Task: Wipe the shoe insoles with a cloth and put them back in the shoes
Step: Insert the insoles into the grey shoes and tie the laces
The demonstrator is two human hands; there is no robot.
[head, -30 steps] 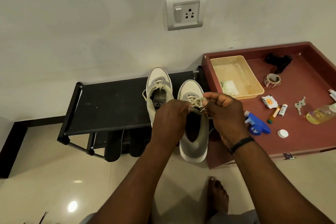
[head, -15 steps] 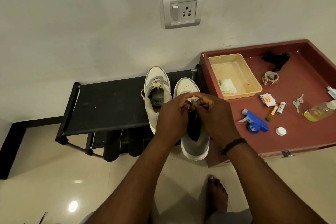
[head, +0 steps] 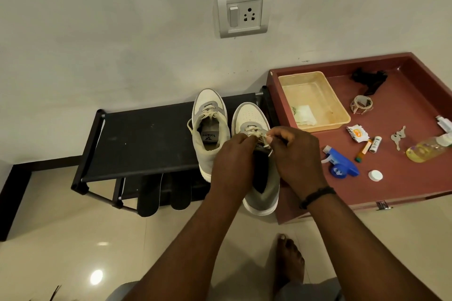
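Both hands meet over the right-hand cream-and-grey lace-up sneaker (head: 254,117), which sits on the black fabric-topped shoe rack (head: 137,139) with its heel hanging over the front edge. The left hand (head: 232,166) and the right hand (head: 296,156) have their fingers curled in, pinching the pale shoelaces (head: 259,138) above the tongue. The matching left-hand sneaker (head: 210,129) stands just beside it, laces loose, a grey printed insole (head: 209,136) visible inside. Two dark flat insoles (head: 161,193) lean on the rack's lower tier. To the right, on the maroon tray-like counter (head: 415,178) — a beige plastic basket (head: 315,95) holding a folded white cloth (head: 303,116), and nearer, a blue spray trigger head (head: 342,166).
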